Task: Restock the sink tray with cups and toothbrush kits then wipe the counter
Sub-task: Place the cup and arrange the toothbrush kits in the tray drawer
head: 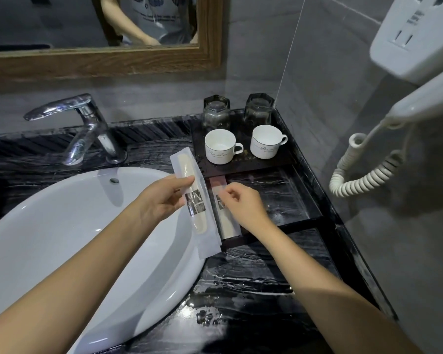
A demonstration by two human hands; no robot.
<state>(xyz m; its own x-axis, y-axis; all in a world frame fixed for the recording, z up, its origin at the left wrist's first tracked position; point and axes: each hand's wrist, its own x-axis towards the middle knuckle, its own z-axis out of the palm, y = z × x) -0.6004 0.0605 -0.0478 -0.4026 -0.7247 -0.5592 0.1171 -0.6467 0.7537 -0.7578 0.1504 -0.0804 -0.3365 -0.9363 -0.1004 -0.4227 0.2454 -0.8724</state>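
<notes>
A person stands at a bathroom sink [62, 226]. The left hand [161, 198] grips a clear-wrapped kit [192, 200] between thumb and fingers, tilted over the basin's right rim. The right hand [243, 203] pinches, fingertips together, the top of a second kit [226, 218] lying in the tray [315, 221], at its left edge.

The held kit hangs partly over the basin; a loose grip would likely drop it in. The flat kit sits against the tray's left wall, so a nudge could slide it over onto the wet-looking counter [241, 277].

At the tray's back stand two white cups [221, 146] and, behind them, two upturned glasses [216, 112]. A tap [87, 129] rises left. A coiled dryer cord [368, 172] hangs beside the tray's right side, close enough to snag a reaching arm. No cloth is visible.
</notes>
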